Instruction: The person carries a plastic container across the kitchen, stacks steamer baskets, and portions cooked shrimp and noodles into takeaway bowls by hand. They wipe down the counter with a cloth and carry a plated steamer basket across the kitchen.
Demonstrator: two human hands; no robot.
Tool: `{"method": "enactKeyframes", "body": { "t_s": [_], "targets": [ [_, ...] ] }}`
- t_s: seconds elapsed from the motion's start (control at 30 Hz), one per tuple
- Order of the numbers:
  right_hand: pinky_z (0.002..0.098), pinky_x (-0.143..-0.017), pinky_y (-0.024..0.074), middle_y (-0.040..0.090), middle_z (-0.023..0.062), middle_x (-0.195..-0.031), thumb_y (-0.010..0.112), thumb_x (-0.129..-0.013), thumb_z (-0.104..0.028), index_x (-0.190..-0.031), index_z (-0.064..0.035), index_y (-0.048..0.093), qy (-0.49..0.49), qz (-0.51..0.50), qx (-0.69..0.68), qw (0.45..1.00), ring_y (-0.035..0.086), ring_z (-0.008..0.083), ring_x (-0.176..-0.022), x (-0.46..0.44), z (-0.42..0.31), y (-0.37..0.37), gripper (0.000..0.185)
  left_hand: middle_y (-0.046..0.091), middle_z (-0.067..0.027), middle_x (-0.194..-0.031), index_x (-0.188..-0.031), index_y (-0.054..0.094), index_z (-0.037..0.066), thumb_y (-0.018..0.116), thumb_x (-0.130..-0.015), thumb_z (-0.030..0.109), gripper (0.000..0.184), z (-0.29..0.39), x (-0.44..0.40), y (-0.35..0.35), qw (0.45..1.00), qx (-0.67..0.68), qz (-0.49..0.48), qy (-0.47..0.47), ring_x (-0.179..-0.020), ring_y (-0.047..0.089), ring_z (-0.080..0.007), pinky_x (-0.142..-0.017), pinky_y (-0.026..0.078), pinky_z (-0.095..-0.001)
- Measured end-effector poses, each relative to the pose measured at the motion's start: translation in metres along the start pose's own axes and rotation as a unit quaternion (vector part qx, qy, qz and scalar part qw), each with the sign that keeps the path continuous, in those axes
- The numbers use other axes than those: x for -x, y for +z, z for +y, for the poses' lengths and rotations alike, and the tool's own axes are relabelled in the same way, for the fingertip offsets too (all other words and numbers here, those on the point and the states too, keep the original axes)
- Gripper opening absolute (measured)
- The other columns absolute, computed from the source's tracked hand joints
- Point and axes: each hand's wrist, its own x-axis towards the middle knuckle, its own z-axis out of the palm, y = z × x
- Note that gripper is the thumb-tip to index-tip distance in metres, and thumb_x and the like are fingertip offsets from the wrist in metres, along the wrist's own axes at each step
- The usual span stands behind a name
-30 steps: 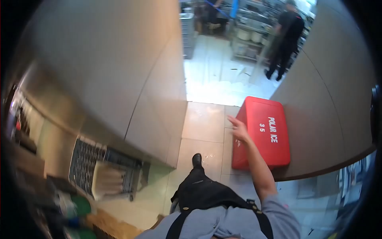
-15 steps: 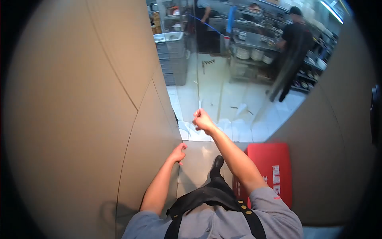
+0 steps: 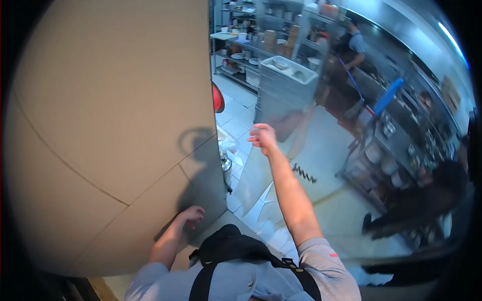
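Observation:
My right arm reaches forward, with my right hand (image 3: 263,138) at the left edge of a clear plastic curtain (image 3: 321,135). Its fingers are apart and loosely bent; whether they touch the plastic is unclear. Low on the left, my left hand (image 3: 192,214) hangs beside a beige wall panel (image 3: 115,100), its fingers loosely spread with nothing in them. The curtain's lower end bends over the white tiled floor (image 3: 236,118).
Stacked grey bins (image 3: 283,93) hold a white tub (image 3: 291,69) on top. Behind them are loaded shelves (image 3: 241,52). One person (image 3: 354,45) stands near a blue-handled pole (image 3: 351,78); another person in dark clothes (image 3: 427,200) is at a steel counter. Metal items (image 3: 226,163) sit by the wall's edge.
My view has turned left and I am closer to the doorway. The right hand's fingers have loosened from a closed grasp. The red box on the right has left the view.

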Motion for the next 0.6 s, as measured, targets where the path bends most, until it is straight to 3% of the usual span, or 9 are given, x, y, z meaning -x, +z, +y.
{"method": "enactKeyframes", "body": {
  "t_s": [0.17, 0.27, 0.33, 0.43, 0.5, 0.6],
  "targets": [
    [0.0269, -0.043, 0.0438, 0.059, 0.0158, -0.087, 0.058, -0.078, 0.0, -0.117, -0.004, 0.042, -0.061, 0.027, -0.068, 0.995, 0.063, 0.0256, -0.064, -0.095, -0.056, -0.13, 0.043, 0.057, -0.0072, -0.099, -0.112, 0.056, 0.008, 0.063, -0.081, 0.018, 0.033, 0.118, -0.022, 0.045, 0.958, 0.195, 0.119, 0.174, -0.078, 0.058, -0.0165, -0.054, 0.055, -0.0311],
    [0.0263, -0.048, 0.0451, 0.059, 0.0147, -0.089, 0.06, -0.078, -0.002, -0.119, -0.0053, 0.041, -0.135, 0.081, -0.163, 0.974, 0.062, 0.0257, -0.065, -0.111, -0.104, -0.199, 0.045, 0.059, -0.0061, -0.097, -0.109, 0.057, 0.006, 0.064, -0.082, 0.018, 0.031, 0.185, -0.087, 0.055, 0.962, 0.202, 0.048, 0.175, -0.081, 0.059, -0.0148, -0.054, 0.054, -0.0311],
    [0.0257, -0.05, 0.0449, 0.059, 0.0139, -0.088, 0.059, -0.081, -0.004, -0.12, -0.0061, 0.042, -0.168, 0.154, -0.144, 0.963, 0.062, 0.0258, -0.065, -0.119, -0.13, -0.244, 0.043, 0.06, -0.006, -0.094, -0.106, 0.058, 0.006, 0.065, -0.082, 0.018, 0.028, 0.235, -0.145, 0.044, 0.971, 0.196, -0.024, 0.134, -0.078, 0.06, -0.0142, -0.053, 0.054, -0.031],
    [0.0244, -0.049, 0.0435, 0.059, 0.0111, -0.087, 0.058, -0.083, -0.006, -0.121, -0.0067, 0.042, -0.196, 0.19, -0.058, 0.96, 0.06, 0.0209, -0.065, -0.11, -0.174, -0.293, 0.041, 0.061, -0.0054, -0.082, -0.101, 0.06, 0.006, 0.064, -0.08, 0.018, 0.024, 0.313, -0.248, 0.023, 0.992, 0.074, -0.004, 0.103, -0.069, 0.06, -0.013, -0.045, 0.052, -0.03],
    [0.022, -0.048, 0.0419, 0.059, 0.0086, -0.087, 0.058, -0.084, -0.007, -0.121, -0.0069, 0.043, -0.227, 0.213, -0.014, 0.95, 0.059, 0.0173, -0.065, -0.109, -0.194, -0.318, 0.04, 0.061, -0.0056, -0.079, -0.099, 0.059, 0.005, 0.063, -0.08, 0.018, 0.023, 0.371, -0.307, 0.008, 0.983, 0.086, 0.027, 0.16, -0.067, 0.06, -0.0131, -0.045, 0.052, -0.0298],
    [0.0192, -0.048, 0.0404, 0.059, 0.0059, -0.088, 0.058, -0.085, -0.007, -0.12, -0.007, 0.045, -0.251, 0.278, 0.034, 0.927, 0.058, 0.0148, -0.067, -0.111, -0.208, -0.349, 0.037, 0.06, -0.0081, -0.08, -0.092, 0.06, 0.003, 0.062, -0.077, 0.018, 0.022, 0.463, -0.339, -0.031, 0.934, 0.21, 0.048, 0.286, -0.063, 0.059, -0.0149, -0.043, 0.05, -0.0302]
  ]
}}
